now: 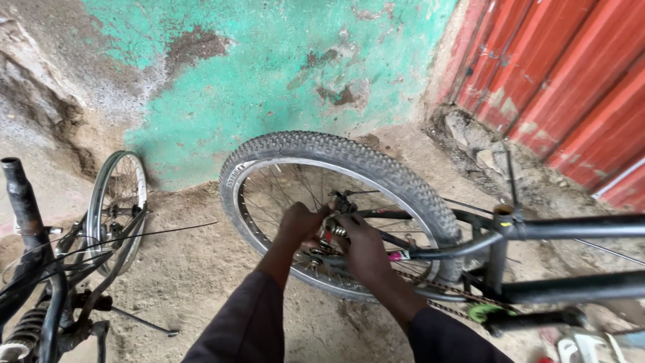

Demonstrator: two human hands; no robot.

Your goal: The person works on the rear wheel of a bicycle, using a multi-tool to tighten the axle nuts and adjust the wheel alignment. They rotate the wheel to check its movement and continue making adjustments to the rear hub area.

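Observation:
A black bicycle frame (578,227) lies on its side on sandy ground, its rear wheel (349,154) with a knobby tyre toward the wall. Both my hands are at the wheel's hub. My left hand (300,223) is closed around something at the axle, among the spokes. My right hand (361,245) grips the hub area beside the sprocket and a small spring; what it holds is hidden. The chain (443,294) runs from the hub toward a green pedal part (485,312).
A second bicycle (47,282) with a bare rim (119,202), loose cables and a coil shock lies at the left. A green and grey plaster wall stands behind, a red corrugated metal door (557,74) at the right. Rubble lies at the door's foot.

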